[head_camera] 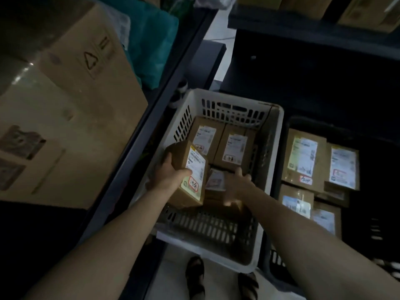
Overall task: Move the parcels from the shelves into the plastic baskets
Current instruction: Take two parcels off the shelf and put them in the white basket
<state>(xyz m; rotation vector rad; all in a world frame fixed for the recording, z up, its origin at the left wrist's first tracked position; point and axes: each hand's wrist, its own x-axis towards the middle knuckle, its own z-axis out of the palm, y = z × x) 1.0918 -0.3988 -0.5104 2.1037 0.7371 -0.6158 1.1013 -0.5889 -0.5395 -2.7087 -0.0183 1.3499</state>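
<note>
A white plastic basket (216,232) stands on the floor below me with several brown labelled parcels inside. My left hand (171,176) grips a small brown parcel (190,169) with a white shipping label, held tilted over the basket's left side. My right hand (237,185) reaches down into the basket and touches another parcel (215,180) lying there; its fingers are blurred and partly hidden. Two more parcels (232,148) stand side by side at the basket's far end.
A dark basket (368,224) to the right holds several labelled parcels (305,156). Large cardboard boxes (71,100) and a teal bag (151,44) fill the shelf on the left. A dark shelf (313,68) rises behind the baskets. My sandalled feet (195,276) stand near the white basket.
</note>
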